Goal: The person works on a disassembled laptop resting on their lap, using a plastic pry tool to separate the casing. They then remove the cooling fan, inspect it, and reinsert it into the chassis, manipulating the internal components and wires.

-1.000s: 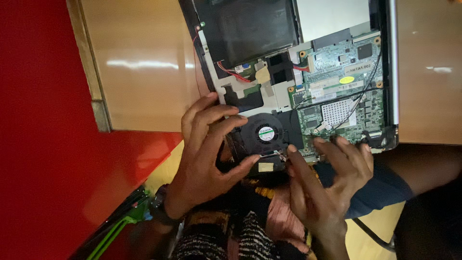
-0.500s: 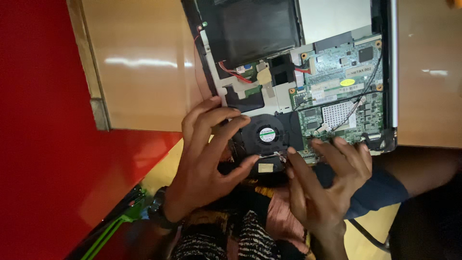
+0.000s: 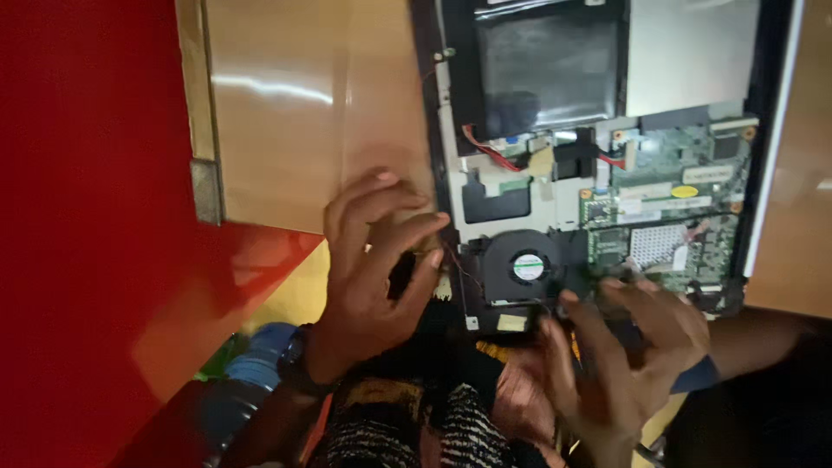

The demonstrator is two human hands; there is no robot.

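I see an opened laptop [image 3: 607, 173] lying bottom-up on the pale wooden worktop [image 3: 303, 113], its lower end hanging past the worktop's near edge toward my lap. Inside it, a dark flat battery panel [image 3: 546, 74] sits toward the far side, a green circuit board [image 3: 667, 217] toward the right, and a round black cooling fan [image 3: 523, 266] near the near edge, close to the middle.

My left hand [image 3: 373, 260] rests at the laptop's near-left corner, fingers curled and loosely spread, the tips touching the dark frame just left of the fan. I cannot tell whether it pinches anything.

My right hand [image 3: 624, 355] is at the near edge below the circuit board, fingers bent and drawn close together against the board's edge; the picture is blurred there, so I cannot tell what, if anything, they grip.

A red surface [image 3: 87, 260] fills the left side beyond the worktop's left edge.
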